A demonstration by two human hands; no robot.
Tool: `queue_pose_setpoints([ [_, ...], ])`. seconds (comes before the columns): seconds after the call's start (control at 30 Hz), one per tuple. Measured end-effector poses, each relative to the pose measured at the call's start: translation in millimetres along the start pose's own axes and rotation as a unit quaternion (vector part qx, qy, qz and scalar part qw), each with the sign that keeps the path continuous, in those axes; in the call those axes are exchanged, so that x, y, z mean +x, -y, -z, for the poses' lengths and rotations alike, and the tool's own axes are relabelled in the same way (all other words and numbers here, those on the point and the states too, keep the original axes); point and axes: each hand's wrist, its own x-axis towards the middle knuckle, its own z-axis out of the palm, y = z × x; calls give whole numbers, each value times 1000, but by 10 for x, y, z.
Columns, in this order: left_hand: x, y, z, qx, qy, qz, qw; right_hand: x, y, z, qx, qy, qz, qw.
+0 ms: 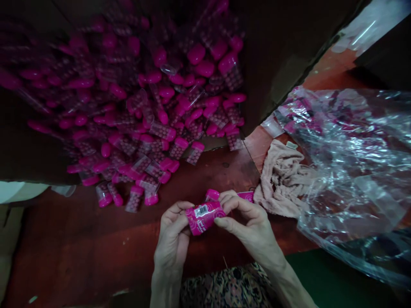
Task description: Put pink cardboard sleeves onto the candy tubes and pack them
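My left hand (171, 233) and my right hand (247, 218) both grip a short tube in a pink printed sleeve (203, 218) with a white barcode label. Behind my right fingers lies a pink-capped item with a pink strip (246, 196), partly hidden by those fingers. Just above my hands, a heap of clear tubes with pink caps, filled with pink beads (128, 111), spills out of a dark cardboard box (272, 55). Several of these tubes lie loose on the reddish-brown table (80, 244).
To the right lie a crumpled beige cloth (279, 182) and a large clear plastic bag (353, 162) holding pink items. A patterned fabric (224, 291) sits below my hands at the near edge. Dark cardboard flanks the heap.
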Motion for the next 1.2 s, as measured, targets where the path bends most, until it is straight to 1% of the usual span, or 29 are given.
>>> queue_pose_setpoints([
  [0.07,-13,-8,6,14,23,32,999,0,5,-30,-59,12,21,998],
  [0.13,-18,-17,22,32,15,52,998,8,16,-61,-84,45,41,995],
  [0.23,-12,-16,57,48,-23,32,998,30,30,-81,-70,81,50,993],
  [0.33,-7,5,88,51,-25,17,998,45,34,-68,-67,97,46,992],
  [0.47,-9,28,94,36,-25,30,999,34,55,-67,-75,119,43,989],
  [0.53,-11,29,86,40,-27,26,998,18,73,-88,-91,122,39,988],
  [0.63,-4,24,99,56,-34,2,998,-5,100,-108,-113,98,34,988],
  [0.67,4,21,115,58,-44,-6,997,-8,108,-98,-96,86,30,991],
  [0.73,31,11,164,53,-77,-22,995,-3,118,-47,-16,59,20,998],
  [0.8,65,-4,217,44,-106,-40,993,14,119,25,55,9,21,998],
  [0.83,80,-12,238,41,-113,-47,992,24,117,56,65,-20,25,997],
  [0.9,99,-22,255,41,-111,-48,992,41,110,82,28,-66,34,997],
  [0.97,100,-17,240,42,-101,-35,993,50,109,46,-33,-65,44,996],
  [1.03,90,4,209,41,-89,-16,995,50,118,-38,-93,-28,60,993],
  [1.13,71,44,170,42,-70,-3,997,44,140,-181,-193,37,74,978],
  [1.2,60,62,152,38,-62,-5,997,38,148,-244,-229,68,70,968],
])
